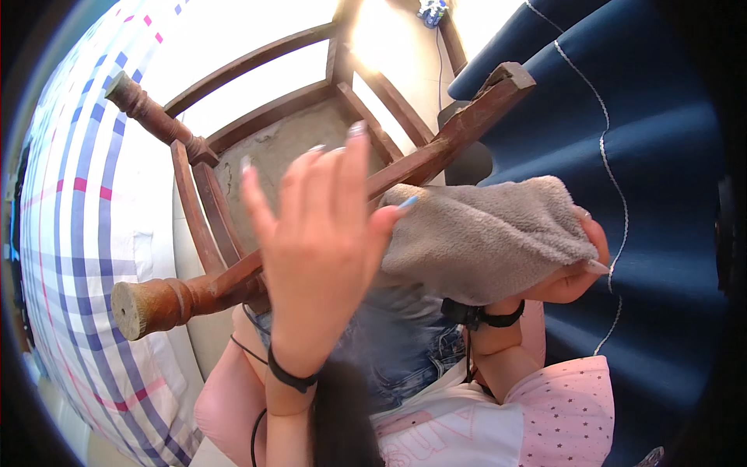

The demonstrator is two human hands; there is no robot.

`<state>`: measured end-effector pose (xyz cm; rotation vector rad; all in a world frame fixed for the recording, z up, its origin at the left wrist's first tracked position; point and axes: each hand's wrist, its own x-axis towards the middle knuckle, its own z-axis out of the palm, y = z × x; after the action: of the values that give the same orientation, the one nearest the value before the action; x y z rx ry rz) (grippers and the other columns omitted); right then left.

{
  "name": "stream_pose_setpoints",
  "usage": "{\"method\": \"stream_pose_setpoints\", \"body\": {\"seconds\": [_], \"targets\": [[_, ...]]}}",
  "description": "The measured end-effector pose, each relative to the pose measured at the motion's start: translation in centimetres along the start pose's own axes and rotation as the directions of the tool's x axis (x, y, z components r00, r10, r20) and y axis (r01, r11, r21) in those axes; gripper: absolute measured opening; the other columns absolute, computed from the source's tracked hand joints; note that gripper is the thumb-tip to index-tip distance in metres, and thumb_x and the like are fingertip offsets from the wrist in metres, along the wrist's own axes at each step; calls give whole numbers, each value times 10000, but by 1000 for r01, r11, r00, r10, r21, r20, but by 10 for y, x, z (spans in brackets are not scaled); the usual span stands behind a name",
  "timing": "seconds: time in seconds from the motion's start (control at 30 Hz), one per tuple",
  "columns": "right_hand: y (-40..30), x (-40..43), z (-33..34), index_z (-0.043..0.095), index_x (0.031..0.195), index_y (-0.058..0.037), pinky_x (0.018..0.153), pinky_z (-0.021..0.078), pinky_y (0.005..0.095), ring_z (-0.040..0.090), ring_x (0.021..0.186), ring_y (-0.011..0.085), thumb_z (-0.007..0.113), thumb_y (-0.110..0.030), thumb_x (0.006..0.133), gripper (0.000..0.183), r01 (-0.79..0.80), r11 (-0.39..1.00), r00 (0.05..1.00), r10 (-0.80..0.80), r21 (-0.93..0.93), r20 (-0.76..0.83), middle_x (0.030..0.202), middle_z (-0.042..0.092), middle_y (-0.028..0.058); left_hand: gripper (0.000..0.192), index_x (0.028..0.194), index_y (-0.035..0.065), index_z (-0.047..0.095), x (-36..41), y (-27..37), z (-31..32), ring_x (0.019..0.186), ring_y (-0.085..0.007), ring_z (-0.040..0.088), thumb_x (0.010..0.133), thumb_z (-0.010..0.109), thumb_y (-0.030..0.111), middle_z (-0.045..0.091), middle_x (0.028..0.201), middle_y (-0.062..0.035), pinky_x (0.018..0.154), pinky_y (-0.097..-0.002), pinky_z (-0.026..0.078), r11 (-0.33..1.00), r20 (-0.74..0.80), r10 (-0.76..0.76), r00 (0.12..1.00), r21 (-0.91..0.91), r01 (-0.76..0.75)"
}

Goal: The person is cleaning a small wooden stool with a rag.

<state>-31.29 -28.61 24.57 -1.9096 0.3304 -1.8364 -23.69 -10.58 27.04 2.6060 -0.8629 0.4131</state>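
My left hand (318,233) is raised with its fingers apart over an overturned wooden stool (198,298) and holds nothing. The stool lies across my lap, its turned legs pointing outward and the bare underside of its seat (292,134) facing me. In my right hand (583,262) is a grey plush cloth (478,233), gripped at its right end. The cloth lies bunched beside the stool's right leg (490,102), whose end looks chipped. Part of the near rail is hidden behind my left hand.
A checked cloth (111,233) hangs along the left side. Dark blue fabric (659,204), with a thin white cord (604,134) along it, fills the right. A dark rounded object (470,163) stands behind the stool. A small packet (432,13) lies at the top.
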Motion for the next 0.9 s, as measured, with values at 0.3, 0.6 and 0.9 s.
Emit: {"method": "stream_pose_setpoints", "body": {"seconds": [0.3, 0.6, 0.9], "targets": [[7, 8, -9, 499, 1008, 4, 656, 547, 318, 615, 754, 194, 310, -386, 993, 433, 8, 993, 1000, -6, -117, 19, 872, 597, 148, 510, 1301, 71, 452, 9, 7, -6, 1119, -261, 502, 856, 584, 283, 564, 1105, -116, 1038, -552, 235, 1000, -7, -1, 1000, 11, 1], [-1, -41, 52, 581, 1032, -53, 719, 486, 375, 618, 845, 299, 573, -136, 854, 197, 112, 936, 828, -274, 334, 489, 910, 624, 127, 251, 975, 18, 631, -58, -33, -22, 923, -325, 604, 895, 516, 227, 618, 925, -118, 821, -453, 474, 946, -171, 185, 968, -238, -222], [-97, -81, 71, 645, 910, -80, 611, 474, 301, 607, 764, 213, 584, -187, 826, 149, -48, 786, 815, -326, 616, 479, 782, 569, 38, 356, 1034, -41, 509, -129, -64, -19, 876, -353, 589, 932, 368, 270, 581, 967, -228, 726, -428, 513, 983, -570, -70, 818, -181, -42]]}}
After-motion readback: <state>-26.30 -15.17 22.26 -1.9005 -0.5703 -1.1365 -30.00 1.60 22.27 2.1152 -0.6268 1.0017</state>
